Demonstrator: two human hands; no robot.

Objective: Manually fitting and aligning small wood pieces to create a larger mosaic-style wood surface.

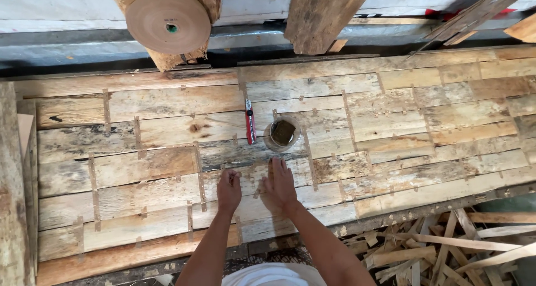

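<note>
My hands press side by side on a sheet of patched wood veneer (167,169) spread across a long workbench, seen from above. My left hand (229,190) lies palm down with the fingers drawn close together, gripping nothing; my right hand (280,184) is flat as well, fingers narrow and pointing away from me, with a short strip of brown tape (257,193) showing on the sheet between the two hands. Whether either hand pinches that strip I cannot tell.

The sheet is a patchwork of pale and weathered grey pieces joined edge to edge, with short tabs of tape crossing the seams all over it. Just beyond my right hand stands a small clear jar (282,133) holding something dark, and beside it, to the left, lies a red utility knife (250,121), both resting on the veneer and apart from my hands.

At the far edge of the bench a large roll of brown tape (168,20) hangs on a rough wooden post, and a second heavy timber (321,15) leans next to it. Offcut slats (446,252) are heaped on the floor at my lower right.
</note>
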